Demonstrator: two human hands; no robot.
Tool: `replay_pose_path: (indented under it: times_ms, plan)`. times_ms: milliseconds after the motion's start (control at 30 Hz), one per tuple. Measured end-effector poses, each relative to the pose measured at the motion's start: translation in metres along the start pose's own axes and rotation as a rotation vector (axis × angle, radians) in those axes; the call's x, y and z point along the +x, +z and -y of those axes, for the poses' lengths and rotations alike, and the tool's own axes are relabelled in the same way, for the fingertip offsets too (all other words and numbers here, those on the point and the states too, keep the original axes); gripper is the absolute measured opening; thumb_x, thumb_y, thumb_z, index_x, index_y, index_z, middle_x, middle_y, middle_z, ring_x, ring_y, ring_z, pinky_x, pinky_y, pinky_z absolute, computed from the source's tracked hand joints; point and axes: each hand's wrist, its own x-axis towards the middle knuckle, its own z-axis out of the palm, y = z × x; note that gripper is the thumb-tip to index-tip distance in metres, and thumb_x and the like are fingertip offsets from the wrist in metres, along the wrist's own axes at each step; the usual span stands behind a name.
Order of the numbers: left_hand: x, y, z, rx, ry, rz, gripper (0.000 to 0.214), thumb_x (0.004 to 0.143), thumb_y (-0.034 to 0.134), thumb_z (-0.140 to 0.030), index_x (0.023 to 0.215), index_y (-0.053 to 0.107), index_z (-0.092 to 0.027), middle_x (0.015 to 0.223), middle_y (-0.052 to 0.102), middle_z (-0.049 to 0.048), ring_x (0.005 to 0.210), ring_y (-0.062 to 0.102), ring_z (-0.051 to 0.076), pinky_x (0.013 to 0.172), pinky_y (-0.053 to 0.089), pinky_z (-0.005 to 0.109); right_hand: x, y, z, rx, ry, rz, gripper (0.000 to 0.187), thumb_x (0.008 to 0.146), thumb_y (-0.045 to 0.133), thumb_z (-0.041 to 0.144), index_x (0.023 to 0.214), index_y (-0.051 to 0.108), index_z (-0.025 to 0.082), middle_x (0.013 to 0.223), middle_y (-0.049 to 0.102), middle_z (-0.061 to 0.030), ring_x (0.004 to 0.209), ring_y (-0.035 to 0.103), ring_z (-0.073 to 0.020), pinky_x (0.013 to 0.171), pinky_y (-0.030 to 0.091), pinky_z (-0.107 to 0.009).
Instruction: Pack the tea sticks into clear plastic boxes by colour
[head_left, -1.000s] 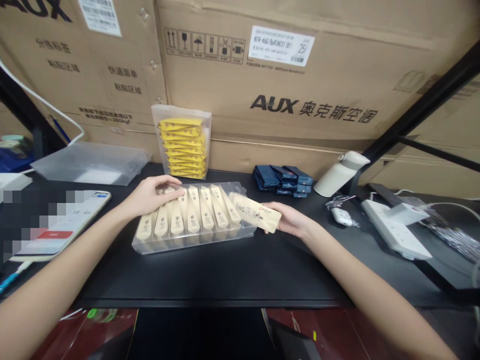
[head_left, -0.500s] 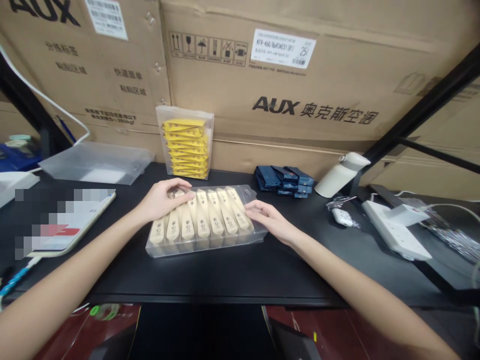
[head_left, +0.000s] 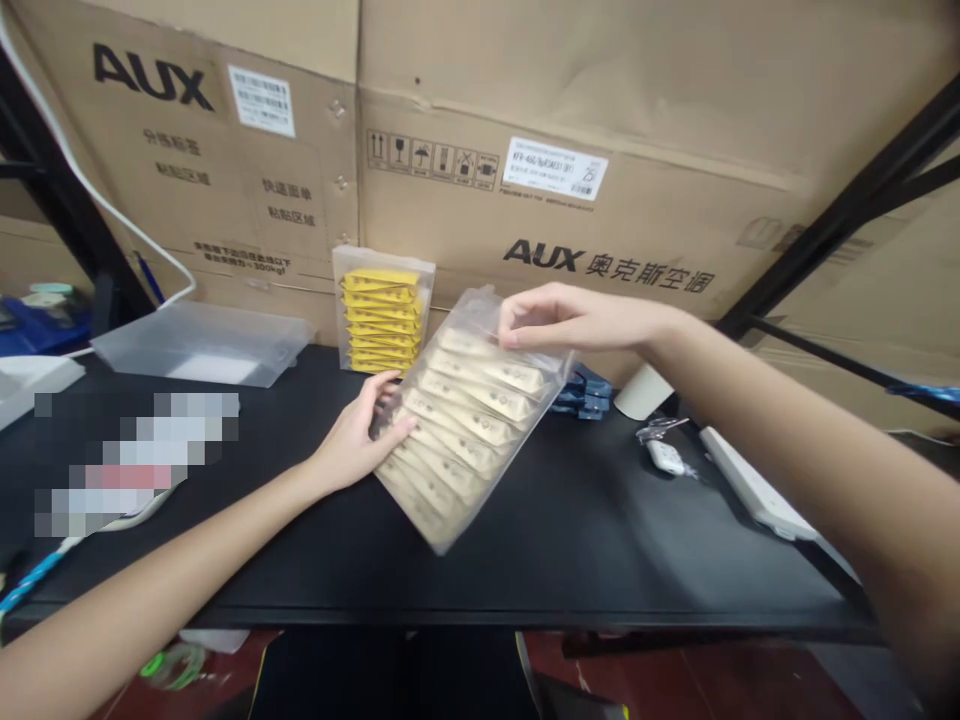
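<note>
Between my hands a clear plastic box (head_left: 450, 440) is tilted up off the black table, filled with a row of cream-coloured sachets (head_left: 476, 425). My left hand (head_left: 367, 425) grips its left edge, thumb on the front and fingers behind. At the upper end my right hand (head_left: 559, 315) pinches the clear plastic near the top right, its fingers bent over the edge. Behind the box stands another clear box of yellow sachets (head_left: 381, 320). Several dark blue sachets (head_left: 589, 392) lie partly hidden behind the held box.
An open clear plastic box (head_left: 202, 340) lies at the back left, behind a blurred-out phone (head_left: 150, 470) on a cable. Rightward are a pale bottle (head_left: 643, 392), a small white case (head_left: 665, 457) and a white power strip (head_left: 754, 485). Large cardboard boxes (head_left: 450, 240) form the back.
The box of cream sachets has been lifted from the table and turned upright at a slant. My right hand has moved up to its top end; my left hand keeps hold of the side.
</note>
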Motion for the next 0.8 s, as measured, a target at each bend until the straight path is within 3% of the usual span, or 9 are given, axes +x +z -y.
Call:
replay_pose_path:
  times_ms: [67, 167, 300, 367, 433, 500, 567, 667, 800]
  plan:
    - [-0.003, -0.001, -0.002, 0.014, 0.1, -0.024, 0.079, 0.079, 0.068, -0.049, 0.143, 0.028, -0.024, 0.135, 0.05, 0.016, 0.123, 0.054, 0.032, 0.099, 0.048, 0.048, 0.004, -0.011, 0.024, -0.144, -0.063, 0.101, 0.02, 0.085, 0.062, 0.036, 0.083, 0.07, 0.018, 0.078, 0.067, 0.0041, 0.075, 0.063, -0.0096, 0.071, 0.051, -0.022]
    - [-0.007, -0.004, 0.0, 0.062, 0.364, -0.109, 0.105, 0.07, 0.079, -0.046, 0.151, 0.015, -0.027, 0.147, 0.036, 0.0191, 0.133, 0.043, 0.038, 0.105, 0.042, 0.055, -0.002, -0.01, 0.047, -0.306, -0.118, 0.154, 0.02, 0.085, 0.062, 0.036, 0.087, 0.075, 0.021, 0.09, 0.072, 0.0031, 0.09, 0.068, -0.0155, 0.085, 0.054, -0.033]
    - [-0.008, -0.008, -0.002, 0.018, 0.599, -0.126, 0.119, 0.069, 0.08, -0.047, 0.155, 0.0, -0.033, 0.157, 0.02, 0.0197, 0.143, 0.028, 0.042, 0.107, 0.039, 0.06, -0.031, 0.008, 0.049, -0.413, -0.17, -0.017, 0.017, 0.086, 0.063, 0.033, 0.088, 0.077, 0.025, 0.112, 0.071, 0.0, 0.109, 0.065, -0.0221, 0.098, 0.051, -0.042]
    - [-0.006, -0.013, -0.013, -0.037, 0.603, -0.134, 0.118, 0.069, 0.079, -0.051, 0.155, -0.002, -0.039, 0.161, 0.015, 0.016, 0.145, 0.025, 0.041, 0.107, 0.039, 0.06, -0.048, 0.02, 0.041, -0.447, -0.192, -0.188, 0.016, 0.088, 0.063, 0.033, 0.088, 0.077, 0.026, 0.122, 0.067, -0.0009, 0.115, 0.062, -0.0249, 0.1, 0.05, -0.045]
    - [-0.004, -0.02, -0.033, -0.048, 0.589, -0.138, 0.108, 0.071, 0.077, -0.053, 0.153, 0.008, -0.043, 0.161, 0.019, 0.0117, 0.143, 0.031, 0.04, 0.107, 0.04, 0.06, -0.063, 0.031, 0.031, -0.473, -0.205, -0.364, 0.012, 0.088, 0.065, 0.033, 0.086, 0.076, 0.028, 0.124, 0.067, -0.0014, 0.12, 0.058, -0.0282, 0.102, 0.049, -0.049]
    - [0.001, -0.029, -0.058, -0.009, 0.586, -0.109, 0.087, 0.074, 0.074, -0.052, 0.148, 0.028, -0.042, 0.154, 0.036, 0.0098, 0.137, 0.04, 0.039, 0.106, 0.042, 0.059, -0.073, 0.04, 0.022, -0.497, -0.237, -0.516, 0.008, 0.086, 0.068, 0.032, 0.084, 0.075, 0.029, 0.121, 0.068, -0.0015, 0.126, 0.053, -0.0303, 0.105, 0.045, -0.052]
    - [0.006, -0.039, -0.083, 0.062, 0.494, -0.031, 0.057, 0.08, 0.069, -0.043, 0.134, 0.05, -0.038, 0.14, 0.053, 0.008, 0.128, 0.052, 0.034, 0.106, 0.045, 0.054, -0.078, 0.046, 0.016, -0.496, -0.266, -0.618, 0.005, 0.085, 0.07, 0.031, 0.083, 0.074, 0.029, 0.119, 0.069, -0.002, 0.126, 0.053, -0.0297, 0.106, 0.046, -0.05]
    - [0.016, -0.057, -0.111, 0.131, 0.457, 0.098, 0.038, 0.079, 0.07, -0.042, 0.116, 0.063, -0.036, 0.131, 0.06, 0.005, 0.117, 0.06, 0.031, 0.097, 0.053, 0.044, -0.081, 0.052, 0.012, -0.419, -0.261, -0.658, 0.003, 0.085, 0.07, 0.026, 0.084, 0.073, 0.028, 0.117, 0.069, -0.0036, 0.11, 0.064, -0.0244, 0.094, 0.054, -0.041]
    - [0.029, -0.082, -0.138, 0.256, 0.375, 0.31, 0.036, 0.075, 0.074, -0.047, 0.107, 0.065, -0.032, 0.114, 0.068, 0.0029, 0.099, 0.066, 0.025, 0.077, 0.057, 0.033, -0.08, 0.056, 0.014, -0.217, -0.261, -0.619, 0.002, 0.083, 0.073, 0.024, 0.084, 0.071, 0.024, 0.107, 0.072, -0.0056, 0.096, 0.069, -0.0205, 0.083, 0.057, -0.033]
